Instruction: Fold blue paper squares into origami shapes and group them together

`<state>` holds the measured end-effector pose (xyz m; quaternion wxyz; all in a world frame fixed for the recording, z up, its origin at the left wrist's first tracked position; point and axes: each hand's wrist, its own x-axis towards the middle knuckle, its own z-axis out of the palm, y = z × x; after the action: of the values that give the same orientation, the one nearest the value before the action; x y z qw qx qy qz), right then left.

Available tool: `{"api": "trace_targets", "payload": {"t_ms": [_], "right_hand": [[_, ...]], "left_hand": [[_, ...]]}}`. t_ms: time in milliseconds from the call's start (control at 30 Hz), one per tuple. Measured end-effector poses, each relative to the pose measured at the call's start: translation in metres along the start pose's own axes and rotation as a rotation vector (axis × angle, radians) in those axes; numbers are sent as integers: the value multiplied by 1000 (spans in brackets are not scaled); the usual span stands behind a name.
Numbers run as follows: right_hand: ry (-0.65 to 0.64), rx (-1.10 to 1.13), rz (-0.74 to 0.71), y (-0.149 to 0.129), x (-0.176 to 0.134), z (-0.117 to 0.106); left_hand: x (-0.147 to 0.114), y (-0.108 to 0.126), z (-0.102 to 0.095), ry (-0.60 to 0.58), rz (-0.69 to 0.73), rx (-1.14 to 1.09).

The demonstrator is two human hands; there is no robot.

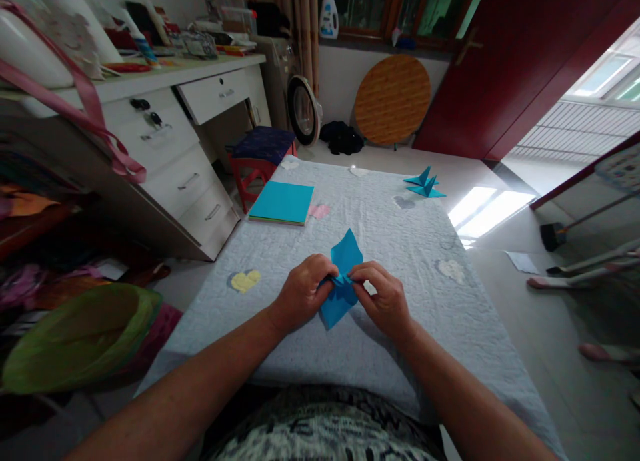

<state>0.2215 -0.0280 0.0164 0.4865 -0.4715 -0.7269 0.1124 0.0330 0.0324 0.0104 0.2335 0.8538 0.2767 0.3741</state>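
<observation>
A partly folded sheet of blue origami paper (346, 249) is held between both hands above the cloth-covered table. Its upper flap points away from me, and its lower flap slants toward me. My left hand (306, 289) pinches the paper's left middle between thumb and fingers. On the other side, my right hand (384, 297) pinches the right middle in the same way. The fingertips hide part of the folds at the centre. A stack of square paper (283, 203), blue on top, lies at the table's far left. Folded blue paper pieces (426, 185) with pointed tips rest at the far right.
The table's pale cloth (390, 234) has heart patches. A stool (263, 147) and white drawers (170, 154) stand to the left. Nearer me on that side is a bin with a green liner (85, 334). A round wooden board (393, 99) leans against the back wall.
</observation>
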Motion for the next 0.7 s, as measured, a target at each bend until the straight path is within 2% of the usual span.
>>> {"api": "trace_targets", "payload": {"t_ms": [133, 400, 700], "right_hand": [[-16, 1, -20, -2, 1, -1], [-8, 8, -69, -2, 1, -1], [-12, 11, -53, -5, 1, -2]], "left_hand": [[0, 2, -1, 46, -14, 43], [3, 2, -3, -55, 63, 11], [4, 4, 3, -34, 137, 75]]}}
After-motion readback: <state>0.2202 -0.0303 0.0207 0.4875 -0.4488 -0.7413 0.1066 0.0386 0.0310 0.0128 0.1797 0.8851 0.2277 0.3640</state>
